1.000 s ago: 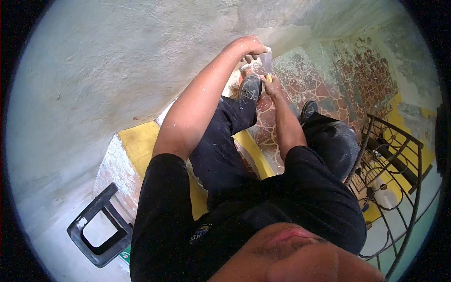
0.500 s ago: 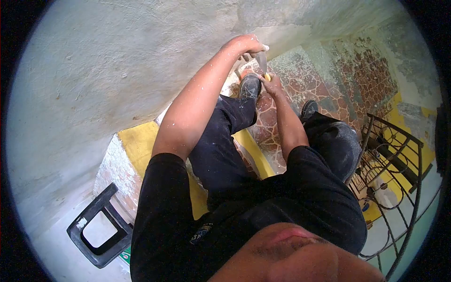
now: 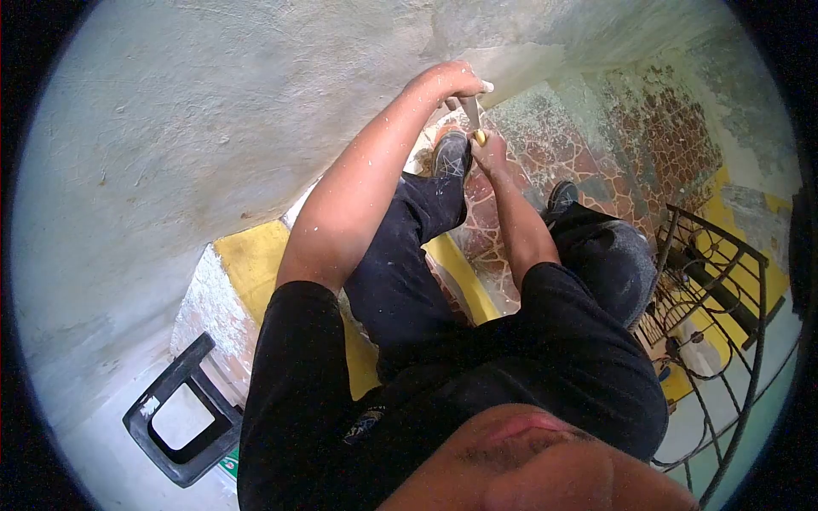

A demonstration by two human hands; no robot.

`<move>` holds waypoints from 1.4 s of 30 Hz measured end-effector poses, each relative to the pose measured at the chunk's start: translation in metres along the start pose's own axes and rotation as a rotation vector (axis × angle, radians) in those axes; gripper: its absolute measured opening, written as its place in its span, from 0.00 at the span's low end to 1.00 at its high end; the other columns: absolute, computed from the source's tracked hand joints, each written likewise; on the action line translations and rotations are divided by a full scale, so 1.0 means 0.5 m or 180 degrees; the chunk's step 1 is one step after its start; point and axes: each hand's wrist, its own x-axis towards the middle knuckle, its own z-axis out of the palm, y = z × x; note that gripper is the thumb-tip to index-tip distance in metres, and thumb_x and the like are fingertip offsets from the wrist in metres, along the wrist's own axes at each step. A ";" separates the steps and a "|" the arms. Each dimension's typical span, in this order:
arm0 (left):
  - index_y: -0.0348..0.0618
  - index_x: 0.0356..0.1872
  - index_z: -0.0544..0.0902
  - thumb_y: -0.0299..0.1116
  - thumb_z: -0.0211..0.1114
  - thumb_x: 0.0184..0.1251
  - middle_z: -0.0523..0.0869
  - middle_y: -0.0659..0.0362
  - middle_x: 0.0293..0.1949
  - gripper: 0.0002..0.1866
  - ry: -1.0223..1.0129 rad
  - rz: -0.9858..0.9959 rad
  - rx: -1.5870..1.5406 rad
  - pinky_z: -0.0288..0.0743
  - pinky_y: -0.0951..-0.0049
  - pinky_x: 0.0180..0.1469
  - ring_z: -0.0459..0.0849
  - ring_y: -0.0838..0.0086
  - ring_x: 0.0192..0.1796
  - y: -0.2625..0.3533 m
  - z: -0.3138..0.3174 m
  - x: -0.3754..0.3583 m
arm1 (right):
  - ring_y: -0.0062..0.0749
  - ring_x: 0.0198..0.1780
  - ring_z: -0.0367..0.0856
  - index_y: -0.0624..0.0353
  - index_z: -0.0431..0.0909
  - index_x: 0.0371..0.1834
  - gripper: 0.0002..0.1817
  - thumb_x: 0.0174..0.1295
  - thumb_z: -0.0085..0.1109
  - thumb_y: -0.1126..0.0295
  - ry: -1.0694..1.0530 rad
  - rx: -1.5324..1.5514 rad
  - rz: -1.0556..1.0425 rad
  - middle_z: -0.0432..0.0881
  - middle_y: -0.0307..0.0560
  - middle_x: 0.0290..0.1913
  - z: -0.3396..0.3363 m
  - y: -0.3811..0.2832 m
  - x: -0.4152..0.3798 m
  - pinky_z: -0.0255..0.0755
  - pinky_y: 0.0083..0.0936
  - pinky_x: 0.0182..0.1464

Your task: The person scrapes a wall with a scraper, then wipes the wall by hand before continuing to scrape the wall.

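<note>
My right hand (image 3: 488, 155) is closed round the yellow handle of a putty knife (image 3: 472, 113), low beside the wall. The metal blade points up toward my left hand (image 3: 460, 81) and meets it at the far end. The fingers of my left hand are curled, and a whitish smear covers the tip by the thumb. What lies inside them is hidden. Both hands hang just above my dark shoe (image 3: 452, 155), close to the wall's base.
A rough grey plastered wall (image 3: 213, 111) runs along the left. Worn red patterned tiles (image 3: 588, 162) cover the floor ahead. There is a yellow-edged step (image 3: 251, 260), a black plastic frame-like object (image 3: 183, 417) at lower left, and a black metal railing (image 3: 724, 281) at right.
My right hand has shifted slightly left and up, and the putty knife's blade now leans more toward my left hand. My left hand has moved only slightly.
</note>
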 end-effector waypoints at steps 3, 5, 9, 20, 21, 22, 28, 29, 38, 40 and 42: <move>0.41 0.60 0.83 0.65 0.59 0.69 0.88 0.50 0.56 0.36 0.0044 -0.0028 -0.0063 0.83 0.48 0.53 0.89 0.56 0.52 0.004 0.004 -0.005 | 0.48 0.40 0.88 0.55 0.89 0.40 0.11 0.56 0.68 0.63 0.0022 -0.0489 0.0108 0.88 0.57 0.35 0.012 0.003 0.012 0.78 0.41 0.46; 0.41 0.61 0.82 0.64 0.59 0.69 0.88 0.51 0.56 0.36 0.0062 -0.0056 -0.0007 0.84 0.49 0.52 0.89 0.56 0.52 0.003 0.001 -0.007 | 0.46 0.38 0.88 0.56 0.88 0.40 0.12 0.57 0.68 0.62 0.0096 -0.0392 0.0100 0.88 0.55 0.33 -0.005 -0.016 0.005 0.78 0.40 0.44; 0.41 0.63 0.81 0.64 0.60 0.69 0.88 0.51 0.56 0.37 0.0019 -0.0024 0.0041 0.84 0.51 0.52 0.89 0.58 0.52 -0.008 0.003 0.007 | 0.36 0.26 0.83 0.63 0.87 0.37 0.17 0.60 0.69 0.58 0.0183 0.0355 0.0246 0.86 0.49 0.27 0.032 0.069 0.028 0.77 0.36 0.33; 0.42 0.67 0.77 0.63 0.61 0.69 0.87 0.50 0.58 0.37 0.0094 -0.0178 -0.0084 0.83 0.55 0.51 0.89 0.58 0.52 -0.007 -0.003 -0.015 | 0.30 0.32 0.82 0.66 0.88 0.39 0.24 0.56 0.71 0.52 -0.0397 0.1309 0.1945 0.87 0.46 0.32 0.007 0.105 -0.001 0.73 0.32 0.36; 0.42 0.67 0.77 0.63 0.61 0.69 0.87 0.50 0.58 0.37 0.0095 -0.0177 -0.0088 0.83 0.55 0.51 0.89 0.58 0.52 -0.008 -0.003 -0.013 | 0.29 0.32 0.81 0.65 0.88 0.39 0.24 0.56 0.72 0.51 -0.0327 0.1303 0.1874 0.86 0.45 0.32 0.005 0.101 -0.003 0.73 0.33 0.36; 0.42 0.67 0.77 0.63 0.61 0.69 0.87 0.50 0.58 0.38 0.0071 -0.0190 -0.0068 0.83 0.55 0.51 0.89 0.58 0.52 -0.008 -0.004 -0.009 | 0.28 0.31 0.80 0.64 0.89 0.40 0.24 0.57 0.73 0.50 -0.0259 0.1294 0.1805 0.85 0.43 0.32 0.001 0.096 -0.008 0.72 0.33 0.36; 0.43 0.67 0.77 0.63 0.60 0.69 0.87 0.50 0.58 0.37 0.0009 -0.0196 0.0003 0.83 0.55 0.50 0.89 0.59 0.53 -0.007 -0.005 -0.007 | 0.21 0.16 0.68 0.57 0.86 0.42 0.19 0.60 0.75 0.53 -0.0448 0.1600 0.1507 0.75 0.36 0.19 -0.018 0.056 -0.042 0.60 0.25 0.20; 0.43 0.66 0.78 0.63 0.60 0.70 0.87 0.51 0.58 0.37 0.0027 -0.0132 -0.0009 0.84 0.54 0.50 0.89 0.59 0.52 -0.007 -0.004 -0.010 | 0.21 0.16 0.68 0.57 0.86 0.42 0.19 0.60 0.75 0.53 -0.0448 0.1599 0.1510 0.75 0.36 0.19 -0.020 0.053 -0.045 0.60 0.25 0.20; 0.42 0.65 0.79 0.63 0.59 0.70 0.87 0.51 0.57 0.36 0.0002 -0.0121 0.0005 0.84 0.54 0.49 0.89 0.58 0.52 -0.008 0.007 -0.015 | 0.21 0.16 0.69 0.57 0.85 0.39 0.16 0.58 0.78 0.58 -0.0684 0.1766 0.1722 0.74 0.35 0.19 -0.034 0.049 -0.052 0.59 0.25 0.20; 0.42 0.65 0.79 0.64 0.59 0.70 0.87 0.51 0.57 0.37 -0.0009 -0.0120 0.0007 0.84 0.54 0.49 0.89 0.58 0.53 -0.011 0.007 -0.013 | 0.21 0.15 0.69 0.54 0.84 0.38 0.12 0.61 0.75 0.59 -0.0539 0.1802 0.1908 0.74 0.35 0.18 -0.025 0.053 -0.049 0.59 0.25 0.18; 0.42 0.65 0.79 0.64 0.59 0.70 0.87 0.50 0.57 0.37 -0.0009 -0.0125 0.0001 0.84 0.54 0.50 0.89 0.57 0.53 -0.013 0.006 -0.013 | 0.19 0.15 0.68 0.53 0.83 0.39 0.11 0.63 0.73 0.60 -0.0673 0.2295 0.1962 0.75 0.35 0.19 0.008 0.096 -0.046 0.58 0.24 0.17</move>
